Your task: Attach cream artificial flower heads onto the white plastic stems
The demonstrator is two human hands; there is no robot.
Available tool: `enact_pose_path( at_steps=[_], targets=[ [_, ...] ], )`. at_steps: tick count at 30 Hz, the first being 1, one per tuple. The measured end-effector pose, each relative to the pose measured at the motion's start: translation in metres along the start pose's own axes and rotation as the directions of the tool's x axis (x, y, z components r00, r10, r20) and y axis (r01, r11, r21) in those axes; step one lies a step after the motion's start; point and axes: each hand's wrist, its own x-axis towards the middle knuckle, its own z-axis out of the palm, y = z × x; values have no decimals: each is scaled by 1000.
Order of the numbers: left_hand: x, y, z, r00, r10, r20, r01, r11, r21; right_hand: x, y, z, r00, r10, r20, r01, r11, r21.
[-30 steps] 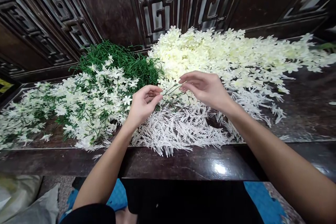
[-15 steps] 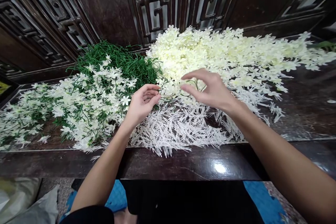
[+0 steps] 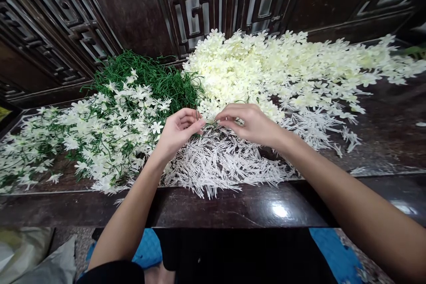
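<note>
In both hands, close together with fingertips nearly meeting, pinching one thin green plastic stem [image 3: 211,123]: gripping it at nine o'clock between thumb and fingers of the left hand [image 3: 179,132], and at three o'clock between thumb and fingertips of the right hand [image 3: 248,122] (exact contact hard to tell, being so slender). Reading the clock from the stem, hovering just over the upper edge of a heap of spiky white plastic sprigs [image 3: 219,162], spread around six o'clock. Backed from twelve to three by a mass of creamy-yellow artificial flowers [image 3: 253,64]. Seen at ten, near the left hand, with a tangle of curly dark-green plastic stems [image 3: 133,71]; at nine, with white star-shaped flowers on green stems [image 3: 109,131]. All resting on a glossy dark-brown wooden desk [image 3: 386,133]. Framed beyond, towards twelve, by carved dark wooden panels [image 3: 133,9]; below, at seven, by a bright blue mat [image 3: 149,248].
</note>
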Motion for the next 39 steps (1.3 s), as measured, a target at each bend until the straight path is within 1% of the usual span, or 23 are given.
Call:
enact_pose_path(
  at_steps=[2, 5, 10, 13, 17, 21, 23, 25, 28, 30, 32, 33, 34, 36, 39],
  targets=[
    [0, 1, 0, 1000, -20, 13, 20, 1000, -8, 0, -2, -1, 999, -4, -36, 4, 1000, 8],
    [-1, 2, 1, 999, -16, 47, 16, 1000, 9, 0, -8, -1, 999, 26, -45, -22, 997, 77],
    [-3, -2, 2, 985, -24, 169, 30, 999, -36, 0, -15, 4, 998, 66, -7, -62, 965, 253],
    [-3, -4, 2, 983, -27, 184, 36, 998, -44, 1, -16, 5, 998, 56, 33, -64, 939, 337],
    [-4, -3, 3, 987, -27, 159, 34, 999, -41, 0, -19, 4, 993, 100, 66, -116, 939, 323],
    [-6, 0, 5, 973, -65, 222, 74, 997, -31, 0, -21, 5, 986, 102, 128, -134, 953, 272],
    [-6, 0, 6, 971, -75, 228, 84, 996, -28, 0, -21, 5, 987, 94, 129, -124, 961, 248],
    [-5, 0, 6, 976, -67, 207, 76, 997, -33, 0, -20, 4, 991, 107, 86, -124, 966, 226],
    [-3, 0, 5, 989, -35, 146, 53, 991, -119, 0, -19, 3, 991, 119, -56, -105, 972, 209],
    [-2, 2, 4, 998, -35, 57, 47, 971, -234, 1, -19, 4, 985, 94, -147, -58, 971, 231],
    [0, 2, 5, 998, -55, -44, 36, 937, -348, 2, -19, 6, 976, 51, -212, 10, 960, 280],
    [0, 2, 5, 995, -60, -77, 26, 921, -388, 2, -20, 7, 972, 34, -234, 43, 949, 313],
    [0, 2, 6, 994, -53, -100, 7, 913, -408, 2, -20, 8, 968, 22, -250, 68, 936, 344],
    [1, 0, 8, 991, 14, -132, -66, 916, -395, 2, -22, 8, 966, 28, -258, 82, 911, 404],
    [-1, -3, 11, 975, 150, -165, -198, 924, -326, 1, -23, 8, 971, 107, -214, 15, 865, 501]
  ],
)
